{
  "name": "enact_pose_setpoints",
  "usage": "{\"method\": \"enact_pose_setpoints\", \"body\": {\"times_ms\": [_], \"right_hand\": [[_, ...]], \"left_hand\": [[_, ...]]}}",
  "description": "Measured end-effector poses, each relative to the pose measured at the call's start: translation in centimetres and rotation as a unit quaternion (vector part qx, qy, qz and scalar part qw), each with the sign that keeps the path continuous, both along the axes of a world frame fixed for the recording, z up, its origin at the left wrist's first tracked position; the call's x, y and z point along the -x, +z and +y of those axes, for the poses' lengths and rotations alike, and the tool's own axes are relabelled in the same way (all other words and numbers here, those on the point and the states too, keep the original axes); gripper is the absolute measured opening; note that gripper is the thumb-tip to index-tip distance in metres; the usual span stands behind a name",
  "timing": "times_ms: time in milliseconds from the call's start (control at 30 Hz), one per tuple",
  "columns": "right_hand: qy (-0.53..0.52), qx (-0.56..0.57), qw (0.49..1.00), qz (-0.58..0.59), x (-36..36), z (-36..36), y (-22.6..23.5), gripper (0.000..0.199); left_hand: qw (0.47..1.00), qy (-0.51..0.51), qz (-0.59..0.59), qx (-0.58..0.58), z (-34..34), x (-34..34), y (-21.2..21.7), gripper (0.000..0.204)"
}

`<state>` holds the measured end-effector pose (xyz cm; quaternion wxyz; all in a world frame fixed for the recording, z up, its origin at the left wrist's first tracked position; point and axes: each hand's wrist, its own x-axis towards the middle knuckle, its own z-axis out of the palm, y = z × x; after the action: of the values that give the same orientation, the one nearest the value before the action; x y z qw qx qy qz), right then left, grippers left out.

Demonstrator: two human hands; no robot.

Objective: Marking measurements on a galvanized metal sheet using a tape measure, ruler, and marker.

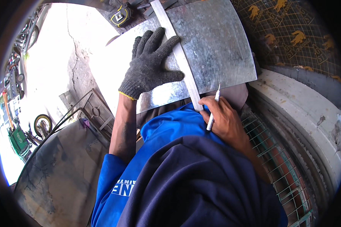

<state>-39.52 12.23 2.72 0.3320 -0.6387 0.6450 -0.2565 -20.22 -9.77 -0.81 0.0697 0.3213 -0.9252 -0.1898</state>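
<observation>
My left hand (149, 60), in a dark grey knit glove (142, 73), lies with its fingers spread apart over the shiny sheet metal (214, 45), thumb and forefinger reaching the pale flat straightedge (181, 56) laid across it. My right hand (223, 119) has its fingers clamped around a slim white marker (210, 122), thin tip pointing away from me, beside the straightedge's near end. A black-and-yellow tape measure (121, 16) sits near the sheet metal's far edge.

Left grip (149, 62) is grey-gloved; shirt (159, 126) blue; draped cloth (185, 185) navy.
</observation>
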Motion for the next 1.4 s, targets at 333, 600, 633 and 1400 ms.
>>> {"method": "enact_pose_setpoints", "body": {"times_ms": [333, 600, 633, 1400], "right_hand": [[-0.04, 0.002, 0.997, -0.062, 0.0, 0.5, -1.4, 0.024], [-0.043, 0.057, 0.994, -0.081, 0.2, 0.6, -1.8, 0.022], [-0.046, 0.057, 0.994, -0.081, 0.2, 0.6, -1.8, 0.022], [-0.043, 0.044, 0.995, -0.077, 0.2, 0.5, -2.1, 0.022]], "left_hand": [[1.0, 0.009, -0.012, 0.01, 0.1, 0.2, -0.3, 0.095], [1.0, 0.002, -0.016, 0.021, 0.0, 0.8, -0.2, 0.097], [1.0, 0.001, -0.02, 0.025, 0.0, 0.7, 0.0, 0.097], [1.0, 0.012, 0.009, -0.02, -0.2, 1.0, 0.3, 0.097]]}}
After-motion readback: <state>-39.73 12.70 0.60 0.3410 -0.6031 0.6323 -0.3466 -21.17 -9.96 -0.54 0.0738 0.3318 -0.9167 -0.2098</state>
